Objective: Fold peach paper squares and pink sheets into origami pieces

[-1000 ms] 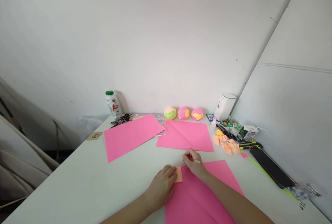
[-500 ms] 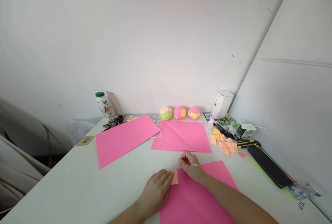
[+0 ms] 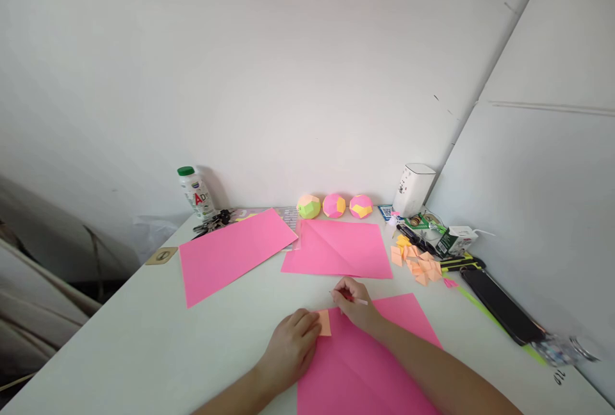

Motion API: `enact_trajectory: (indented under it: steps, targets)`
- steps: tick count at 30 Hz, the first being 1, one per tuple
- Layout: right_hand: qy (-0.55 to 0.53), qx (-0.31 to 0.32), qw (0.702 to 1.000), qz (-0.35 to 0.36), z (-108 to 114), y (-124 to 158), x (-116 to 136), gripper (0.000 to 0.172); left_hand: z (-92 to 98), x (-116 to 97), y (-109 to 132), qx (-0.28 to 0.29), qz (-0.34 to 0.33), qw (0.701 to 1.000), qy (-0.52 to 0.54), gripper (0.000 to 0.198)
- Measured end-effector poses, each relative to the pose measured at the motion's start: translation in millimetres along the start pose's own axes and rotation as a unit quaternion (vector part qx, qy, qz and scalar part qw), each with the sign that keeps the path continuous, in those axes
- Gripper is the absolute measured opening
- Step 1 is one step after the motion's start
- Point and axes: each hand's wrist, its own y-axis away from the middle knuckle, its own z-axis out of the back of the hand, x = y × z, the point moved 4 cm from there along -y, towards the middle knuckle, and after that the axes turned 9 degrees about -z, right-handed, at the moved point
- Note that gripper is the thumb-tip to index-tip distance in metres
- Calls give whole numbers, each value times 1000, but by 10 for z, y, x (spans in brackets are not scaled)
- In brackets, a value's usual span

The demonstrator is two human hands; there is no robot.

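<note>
My left hand (image 3: pixel 292 346) lies on a small orange paper square (image 3: pixel 325 323), its fingers together and slightly curled, holding the square down. This square sits over the upper left corner of a large creased pink paper sheet (image 3: pixel 355 370). Just to the right, my right hand (image 3: pixel 354 305) is closed around a slim pen (image 3: pixel 360 301) with a whitish end and some red near the fingers. The pen's thin tip points left, above the sheet's upper edge. Part of the square is hidden under my left fingers.
Two more pink sheets (image 3: pixel 235 258) lie farther back. Three paper balls (image 3: pixel 334 205) line the wall. Folded orange pieces (image 3: pixel 425 268), a black phone-like slab (image 3: pixel 500 306), a small box (image 3: pixel 456 241) and a white container (image 3: pixel 414 189) are at right. A bottle (image 3: pixel 196 194) and keys (image 3: pixel 214 221) stand left.
The camera view has shifted slightly, moving the scene a little up and right. Both hands keep nearly the same pose on the paper and the pen.
</note>
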Motion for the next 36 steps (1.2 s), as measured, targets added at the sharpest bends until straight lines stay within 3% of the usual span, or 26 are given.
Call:
enact_trajectory:
  steps: [6, 14, 18, 25, 27, 30, 32, 36]
  targets:
    - [-18, -22, 1000, 3, -1, -13, -20, 20, -37, -94, -88, 30, 7, 999, -32, 21]
    - [-12, -49, 999, -8, 19, -34, -20, 23, -413, -576, -403, 58, 26, 996, -67, 20]
    - [27, -41, 999, 6, 125, -25, 52, 24, -404, -563, -322, 54, 42, 997, -37, 23]
    - [156, 49, 982, 97, 355, 232, 148, 20, -319, -508, -254, 65, 48, 997, -5, 38]
    - [245, 57, 942, 221, 327, 356, 200, 15, -284, -493, -296, 58, 48, 997, 27, 35]
    - [390, 57, 829, 396, 217, 532, 248, 20, -227, -470, -340, 41, 65, 996, 47, 27]
    - [447, 46, 789, 419, 169, 595, 252, 24, -208, -461, -340, 38, 82, 996, 28, 22]
    - [520, 15, 751, 408, 99, 754, 268, 20, -224, -473, -294, 54, 81, 995, -27, 22]
